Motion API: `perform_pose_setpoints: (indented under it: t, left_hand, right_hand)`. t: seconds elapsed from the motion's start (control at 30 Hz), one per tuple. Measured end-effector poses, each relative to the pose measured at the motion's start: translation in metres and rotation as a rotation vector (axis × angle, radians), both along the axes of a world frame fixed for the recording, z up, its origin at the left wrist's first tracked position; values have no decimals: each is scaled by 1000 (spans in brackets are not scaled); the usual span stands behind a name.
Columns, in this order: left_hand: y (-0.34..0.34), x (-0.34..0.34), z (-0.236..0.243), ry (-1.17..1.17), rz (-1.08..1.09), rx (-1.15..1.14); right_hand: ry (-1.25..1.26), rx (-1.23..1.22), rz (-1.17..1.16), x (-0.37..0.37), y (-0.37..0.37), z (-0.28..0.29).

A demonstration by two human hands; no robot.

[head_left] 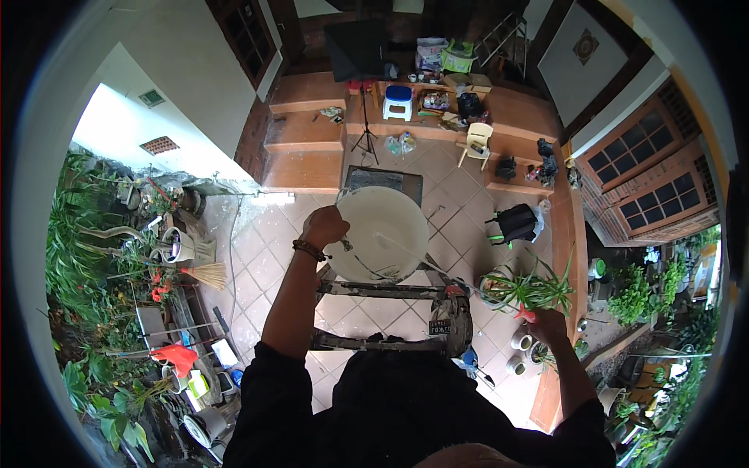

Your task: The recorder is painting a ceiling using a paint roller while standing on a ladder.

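Note:
A large round white basin (pixel 385 234) stands in front of me, level with a dark, worn frame (pixel 382 290). At the basin's left rim, my left hand (pixel 326 227) is closed in a fist, with bracelets on the wrist. A thin, dark strand (pixel 360 256) runs from beside that fist down into the basin; its kind is unclear. Out to the right, my right hand (pixel 548 326) is closed around a red-ended thing (pixel 525 313) whose rest is hidden. Just beyond it is a long-leaved potted plant (pixel 530 288). A pale, thin line crosses from the basin toward the plant.
A dark pouch (pixel 450 321) hangs at the frame's right. Tiled floor (pixel 452 218) surrounds the basin. Ahead are a light stand (pixel 364 117), a blue-topped white stool (pixel 398 102), a small chair (pixel 475 144) and a backpack (pixel 515 224). At left lie a broom (pixel 207 274) and plants.

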State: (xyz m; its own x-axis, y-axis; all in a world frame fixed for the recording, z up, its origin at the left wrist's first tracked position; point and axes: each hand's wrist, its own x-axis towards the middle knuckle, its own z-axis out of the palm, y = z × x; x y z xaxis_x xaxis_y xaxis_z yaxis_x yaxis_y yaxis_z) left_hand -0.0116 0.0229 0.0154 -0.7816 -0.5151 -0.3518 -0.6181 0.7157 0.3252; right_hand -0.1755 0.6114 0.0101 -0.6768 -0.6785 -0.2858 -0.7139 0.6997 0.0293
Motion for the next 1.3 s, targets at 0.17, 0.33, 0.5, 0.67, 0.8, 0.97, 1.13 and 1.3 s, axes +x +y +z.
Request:
perform_pose_setpoints:
  t: [0.17,0.33,0.5,0.67,0.8,0.97,1.13,1.3]
  left_hand:
    - [-5,2,-13,-18,-17,-9]
    - [-9,5,-24,3,-87,-33]
    - [-8,7,-20,50,-67,-48]
    - [-19,6,-34,18,-85,-46]
    - [-8,3,-20,24,-39,-34]
    - [1,2,3,-40,32,10]
    - [3,7,5,0,53,23]
    - [-2,3,1,-60,62,23]
  right_hand:
    - [-63,-20,-15,0,-5,7]
    - [-49,-32,22,-5,4,-4]
    - [-78,-3,-51,-8,-9,14]
    - [-106,-131,-59,-13,-17,32]
    - [-105,-26,-49,-18,-15,31]
    - [-73,40,-4,-17,-19,37]
    - [-99,-66,-31,-11,-21,39]
    - [-108,6,68,-25,1,20]
